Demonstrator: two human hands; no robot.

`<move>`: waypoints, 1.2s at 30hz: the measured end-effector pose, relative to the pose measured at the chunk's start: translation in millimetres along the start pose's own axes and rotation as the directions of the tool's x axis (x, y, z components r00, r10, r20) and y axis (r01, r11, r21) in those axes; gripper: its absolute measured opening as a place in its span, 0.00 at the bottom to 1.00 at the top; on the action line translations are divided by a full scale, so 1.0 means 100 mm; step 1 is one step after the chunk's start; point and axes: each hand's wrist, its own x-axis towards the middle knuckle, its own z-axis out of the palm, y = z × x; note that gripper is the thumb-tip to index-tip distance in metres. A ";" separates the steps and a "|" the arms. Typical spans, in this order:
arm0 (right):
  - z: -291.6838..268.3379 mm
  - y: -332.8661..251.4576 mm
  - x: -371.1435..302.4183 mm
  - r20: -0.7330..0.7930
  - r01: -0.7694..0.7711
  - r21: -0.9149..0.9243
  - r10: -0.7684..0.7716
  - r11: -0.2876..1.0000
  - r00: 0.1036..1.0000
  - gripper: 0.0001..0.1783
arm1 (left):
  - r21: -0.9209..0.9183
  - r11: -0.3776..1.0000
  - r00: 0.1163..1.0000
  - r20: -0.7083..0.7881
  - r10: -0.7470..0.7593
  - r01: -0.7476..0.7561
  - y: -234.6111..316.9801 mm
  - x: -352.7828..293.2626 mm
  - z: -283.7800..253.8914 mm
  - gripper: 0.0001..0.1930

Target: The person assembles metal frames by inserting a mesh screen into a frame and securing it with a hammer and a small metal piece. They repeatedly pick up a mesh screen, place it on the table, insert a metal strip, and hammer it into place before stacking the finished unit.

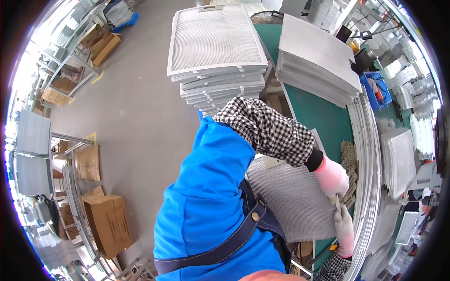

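My left hand [333,179], in a pink and white glove, reaches across to the right edge of a silvery mesh panel [293,201]. Its fingers are closed on a small, pale, narrow piece [337,202] whose kind I cannot make out. Just below it, my gloved right hand [344,228] meets the same piece with its fingers pressed together. The mesh panel lies on the green worktable [323,105], partly covered by my arm and body. Beside my left hand is a pile of short beige-grey strips [348,164].
A tall stack of white-framed mesh filters [215,42] stands ahead, left of the table. Unframed mesh sheets [314,51] are piled on its far end. Long white strips [368,187] run along the right, past a blue bin [376,91]. Cardboard boxes [108,222] and racks are at left.
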 end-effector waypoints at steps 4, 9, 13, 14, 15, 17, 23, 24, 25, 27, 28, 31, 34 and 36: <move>-0.13 0.35 -0.36 -0.001 -0.157 -0.028 0.157 0.987 0.988 0.11 | 0.087 0.996 0.998 -0.056 0.040 -0.036 -0.03 -0.04 0.03 0.22; 0.10 0.82 -0.79 -0.180 -0.156 0.042 0.161 0.987 0.970 0.13 | 0.308 0.919 0.947 -0.125 0.297 -0.248 0.26 0.50 0.40 0.19; 0.27 0.51 -0.87 -0.185 -0.214 0.343 0.289 0.915 0.939 0.21 | 0.109 0.953 0.957 -0.043 0.288 -0.282 0.50 0.82 0.60 0.16; 0.37 0.48 -0.77 -0.104 -0.284 0.483 0.376 0.828 0.921 0.23 | 0.080 0.962 0.965 0.006 0.261 -0.260 0.39 0.69 0.57 0.14; 0.51 0.68 -0.74 -0.315 0.095 0.218 -0.022 0.971 0.949 0.23 | 0.035 0.980 0.978 0.079 0.195 -0.198 0.39 0.67 0.53 0.14; 0.45 0.51 -0.70 -0.280 -0.085 0.245 0.155 0.966 0.947 0.13 | 0.000 0.976 0.975 0.037 0.217 -0.217 0.37 0.66 0.43 0.16; 0.02 0.51 -1.20 0.045 -0.132 0.222 0.125 0.966 0.991 0.25 | -0.282 0.947 0.915 0.323 0.242 -0.151 0.89 0.72 -0.08 0.16; -0.01 0.48 -1.18 0.135 -0.192 0.347 0.154 0.918 0.979 0.29 | -0.256 0.960 0.915 0.347 0.205 -0.118 0.92 0.68 -0.12 0.17; -0.04 0.45 -1.18 0.219 -0.270 0.456 0.188 0.848 0.958 0.33 | -0.196 0.975 0.925 0.340 0.169 -0.106 0.96 0.65 -0.11 0.19; -0.02 0.30 -1.06 0.219 -0.272 0.434 0.192 0.859 0.957 0.31 | -0.071 0.995 0.944 0.319 0.086 -0.067 1.03 0.55 -0.07 0.25; 0.03 0.28 -1.00 0.222 -0.270 0.424 0.190 0.864 0.956 0.31 | -0.055 0.996 0.955 0.283 0.087 -0.074 0.99 0.49 -0.01 0.28; 0.20 0.18 -0.72 -0.093 -0.016 -0.285 -0.011 0.958 0.996 0.21 | -0.036 0.999 0.981 0.190 0.046 -0.040 0.84 0.33 0.13 0.39; 0.19 0.02 -0.65 -0.452 -0.134 -0.643 -0.233 0.754 0.861 0.13 | -0.009 0.997 0.985 0.154 -0.074 0.076 0.67 0.17 0.04 0.43; -0.01 -0.16 -0.74 -0.647 -0.169 -0.594 -0.343 0.786 0.681 0.12 | -0.098 0.981 0.985 0.056 -0.162 0.167 0.23 -0.01 0.05 0.32</move>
